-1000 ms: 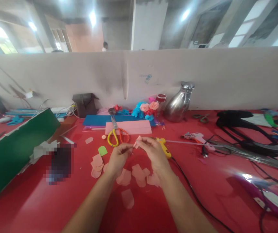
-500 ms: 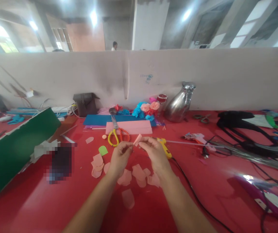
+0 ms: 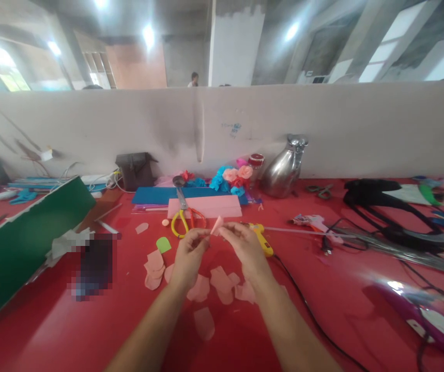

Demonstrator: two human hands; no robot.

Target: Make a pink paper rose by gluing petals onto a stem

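A curled piece of pink crepe paper (image 3: 217, 226), petal-like, is held up between my hands over the red table. My left hand (image 3: 189, 254) pinches at its lower left end, thumb against fingers. From the other side my right hand (image 3: 243, 247) grips its right edge between thumb and fingertips. Loose pink paper petals (image 3: 222, 279) lie on the table beneath and around my wrists, with more petals (image 3: 154, 264) left of my left hand. A green rounded template (image 3: 163, 245) rests near that left pile. Scissors (image 3: 183, 211) with yellow and orange handles lie just beyond my hands.
A yellow glue gun (image 3: 262, 240) lies right of my right hand, its cord running forward. Behind are pink paper (image 3: 227, 205), paper flowers (image 3: 241, 175) and a metal jug (image 3: 285, 168). A green board (image 3: 31, 248) stands left; a purple device (image 3: 425, 312) sits right.
Between my fingers the pink paper has tilted a little more upright. Both hands remain in nearly the same place; the whole view has shifted slightly.
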